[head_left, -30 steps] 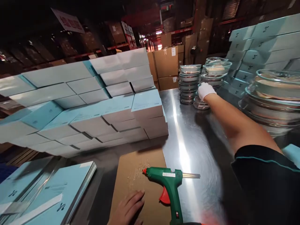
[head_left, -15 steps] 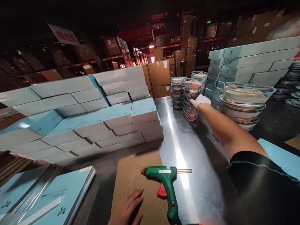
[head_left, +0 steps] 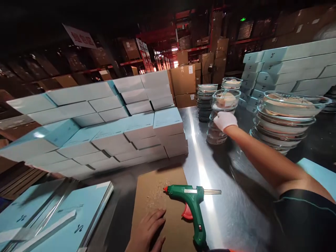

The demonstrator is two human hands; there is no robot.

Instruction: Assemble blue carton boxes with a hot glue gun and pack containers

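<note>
My right hand, in a white glove, is wrapped around the near side of a stack of round glass bowls. The stack leans a little on the steel table. Bare and loosely stretched, my left hand rests on a flat cardboard sheet. Just right of its fingers lies a green hot glue gun with a red trigger, a glue stick showing at its back end. Clear glue crumbs are scattered on the cardboard by its red nozzle.
White and light-blue boxes are piled along the left. Flat blue cartons lie at the near left. Larger oval glass dishes stand stacked at right, with more boxes behind. Steel tabletop shows right of the glue gun.
The stack of glass bowls under my right hand has shifted toward me and now leans. My left hand stays on the cardboard. The whole view has swung slightly left.
</note>
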